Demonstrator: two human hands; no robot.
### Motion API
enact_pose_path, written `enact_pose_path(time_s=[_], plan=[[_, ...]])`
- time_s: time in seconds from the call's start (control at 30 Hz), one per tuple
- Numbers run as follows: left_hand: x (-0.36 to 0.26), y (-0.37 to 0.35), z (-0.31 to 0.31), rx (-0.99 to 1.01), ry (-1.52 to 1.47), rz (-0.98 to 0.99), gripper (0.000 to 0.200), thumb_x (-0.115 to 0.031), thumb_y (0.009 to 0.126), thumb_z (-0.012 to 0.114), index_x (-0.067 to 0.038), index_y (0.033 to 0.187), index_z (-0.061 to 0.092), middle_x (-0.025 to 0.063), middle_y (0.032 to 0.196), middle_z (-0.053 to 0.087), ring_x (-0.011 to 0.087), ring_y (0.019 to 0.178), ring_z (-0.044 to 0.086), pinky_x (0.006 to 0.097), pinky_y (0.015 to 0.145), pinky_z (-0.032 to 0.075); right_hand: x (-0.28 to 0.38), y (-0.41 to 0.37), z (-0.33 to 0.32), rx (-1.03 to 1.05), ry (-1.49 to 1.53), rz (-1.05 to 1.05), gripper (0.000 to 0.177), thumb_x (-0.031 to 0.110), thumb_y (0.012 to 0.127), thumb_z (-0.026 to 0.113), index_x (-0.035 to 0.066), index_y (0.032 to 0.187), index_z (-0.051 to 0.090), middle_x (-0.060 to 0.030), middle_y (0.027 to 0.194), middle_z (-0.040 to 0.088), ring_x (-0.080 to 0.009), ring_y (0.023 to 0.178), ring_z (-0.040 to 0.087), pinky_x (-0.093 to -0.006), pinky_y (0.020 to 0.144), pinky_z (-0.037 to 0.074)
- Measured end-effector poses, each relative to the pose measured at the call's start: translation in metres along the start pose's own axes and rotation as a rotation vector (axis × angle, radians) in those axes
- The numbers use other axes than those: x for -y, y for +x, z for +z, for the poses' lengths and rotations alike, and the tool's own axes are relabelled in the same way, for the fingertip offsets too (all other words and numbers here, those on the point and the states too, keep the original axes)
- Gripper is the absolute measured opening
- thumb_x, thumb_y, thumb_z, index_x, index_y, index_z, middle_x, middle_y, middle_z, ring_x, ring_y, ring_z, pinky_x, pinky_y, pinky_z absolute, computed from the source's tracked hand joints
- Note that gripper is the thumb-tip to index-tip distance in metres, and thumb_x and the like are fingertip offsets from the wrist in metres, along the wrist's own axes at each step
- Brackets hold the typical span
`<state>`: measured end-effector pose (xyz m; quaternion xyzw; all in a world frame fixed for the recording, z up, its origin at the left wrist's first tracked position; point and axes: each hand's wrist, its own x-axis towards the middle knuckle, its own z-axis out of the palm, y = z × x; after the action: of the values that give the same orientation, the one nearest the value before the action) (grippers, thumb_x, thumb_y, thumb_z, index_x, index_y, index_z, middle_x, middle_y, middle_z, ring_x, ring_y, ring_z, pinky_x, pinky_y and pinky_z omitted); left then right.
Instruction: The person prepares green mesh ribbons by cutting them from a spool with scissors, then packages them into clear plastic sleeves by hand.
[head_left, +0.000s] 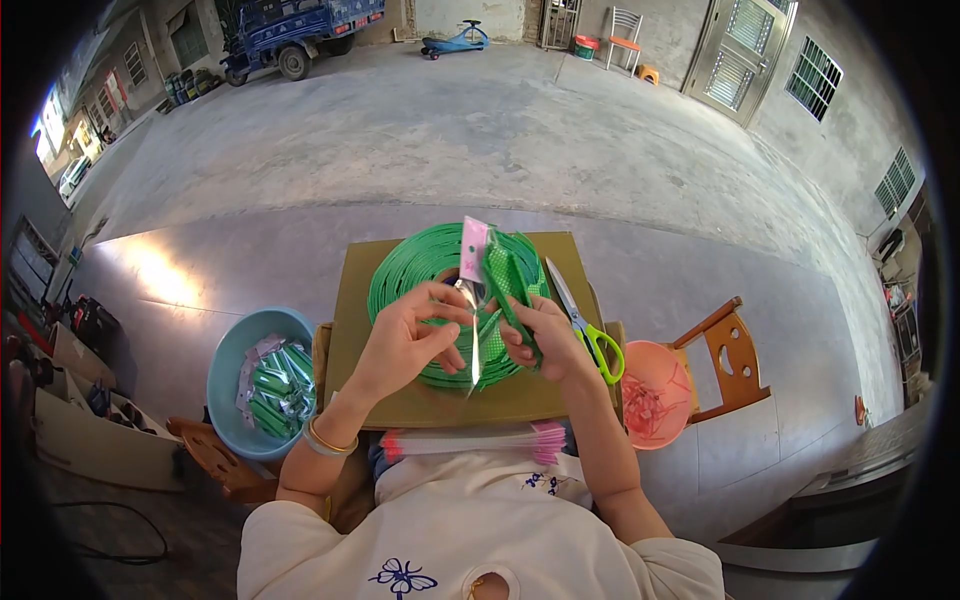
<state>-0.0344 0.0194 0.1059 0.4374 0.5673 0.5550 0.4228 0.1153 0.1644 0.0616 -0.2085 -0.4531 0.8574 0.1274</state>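
Note:
A large coil of green ribbon (412,262) lies on a brown board (357,300) in front of me. Above the coil, my right hand (545,335) grips a folded green ribbon piece (505,275) in a clear packet with a pink and white card top (475,245). My left hand (425,330) is just left of the packet, its fingers curled and partly spread, beside a shiny clear strip (475,350) that hangs down. Whether its fingertips touch the strip is unclear. Scissors with green handles (600,350) lie at the board's right edge.
A blue basin (222,378) of packed green pieces stands at the left. On the right are a pink basin (672,362) with red scraps and a wooden chair (735,370). A stack of pink-edged packets (475,442) lies on my lap.

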Motion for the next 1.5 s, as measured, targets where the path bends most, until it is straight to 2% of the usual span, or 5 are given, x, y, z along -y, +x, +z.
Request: enact_pose_path(time_s=[0.2,0.7,0.9,1.2,1.5], plan=[[0.013,-0.001,-0.007,0.248,-0.292,0.079,0.042,0.009,0.084,0.043,0.004,0.125,0.045,0.0153,0.116,0.056,0.0268,0.103,0.058,0.0347,0.089,0.049,0.003,0.0,-0.009,-0.057,0.135,-0.053,0.026,0.024,0.096,0.04,0.001,0.103,0.051,0.0007,0.058,0.042,-0.0067,0.041,0.034,-0.0216,0.035,0.025],[0.037,0.026,-0.013,-0.468,0.415,0.397,0.032,0.0,0.089,0.047,0.006,0.12,0.05,0.0161,0.106,0.062,0.0168,0.085,0.064,0.0252,0.07,0.051,-0.01,-0.012,0.037,0.082,-0.459,0.117,0.027,0.028,0.091,0.047,0.003,0.084,0.057,0.0006,0.055,0.049,-0.0059,0.042,0.041,-0.0218,0.037,0.029],[0.046,0.022,0.008,-0.497,0.868,0.611,0.043,0.005,0.082,0.048,0.007,0.125,0.043,0.0261,0.101,0.058,0.0289,0.071,0.061,0.0319,0.061,0.048,-0.025,0.002,0.034,0.062,0.099,0.144,0.025,0.024,0.094,0.042,0.002,0.091,0.053,-0.0017,0.06,0.049,-0.0087,0.042,0.039,-0.0227,0.038,0.032],[0.034,0.021,-0.01,0.012,0.63,0.535,0.05,0.017,0.071,0.046,-0.008,0.112,0.061,0.0199,0.112,0.059,0.0205,0.073,0.062,0.0284,0.065,0.048,-0.024,0.0,0.022,0.41,0.261,0.322,0.023,0.022,0.094,0.044,0.002,0.09,0.052,-0.0031,0.061,0.05,-0.0101,0.045,0.043,-0.0234,0.038,0.035],[0.017,0.017,-0.014,0.163,0.461,0.194,0.043,0.011,0.076,0.047,-0.012,0.107,0.065,0.0095,0.075,0.067,0.0104,0.068,0.063,0.02,0.064,0.047,-0.025,-0.002,0.043,0.103,-0.245,-0.038,0.019,0.021,0.091,0.052,0.002,0.092,0.053,-0.0056,0.068,0.057,-0.0104,0.051,0.051,-0.0233,0.041,0.038]])
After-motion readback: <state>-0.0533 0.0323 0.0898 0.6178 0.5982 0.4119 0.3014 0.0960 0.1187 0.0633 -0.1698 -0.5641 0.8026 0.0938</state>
